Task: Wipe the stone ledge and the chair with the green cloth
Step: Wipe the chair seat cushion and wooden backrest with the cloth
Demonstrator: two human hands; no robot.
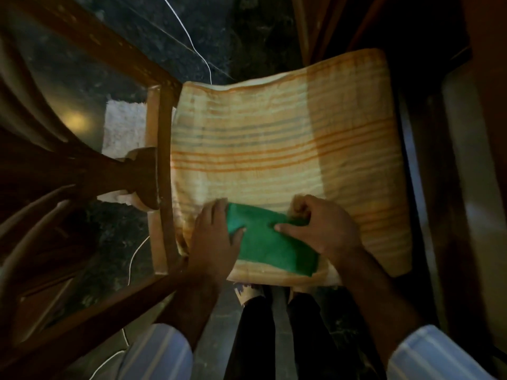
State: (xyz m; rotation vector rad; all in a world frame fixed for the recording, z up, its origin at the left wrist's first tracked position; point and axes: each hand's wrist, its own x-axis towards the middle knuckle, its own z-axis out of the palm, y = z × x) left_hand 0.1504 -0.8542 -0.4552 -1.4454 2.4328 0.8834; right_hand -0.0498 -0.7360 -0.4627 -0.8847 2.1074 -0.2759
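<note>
The green cloth (270, 244) lies folded on the near edge of the chair's striped orange and cream seat cushion (288, 149). My left hand (215, 237) grips the cloth's left end, thumb on top. At the cloth's upper right part my right hand (321, 226) pinches it with bent fingers. The chair's wooden frame (162, 149) runs along the cushion's left side. No stone ledge can be made out for certain in the dim view.
A thin white cord (192, 42) trails over the dark stone floor (123, 234) behind and left of the chair. Brown wooden furniture (90, 42) stands at the left. A pale mat (123, 127) lies beside the frame. My legs (277, 333) stand at the seat's front.
</note>
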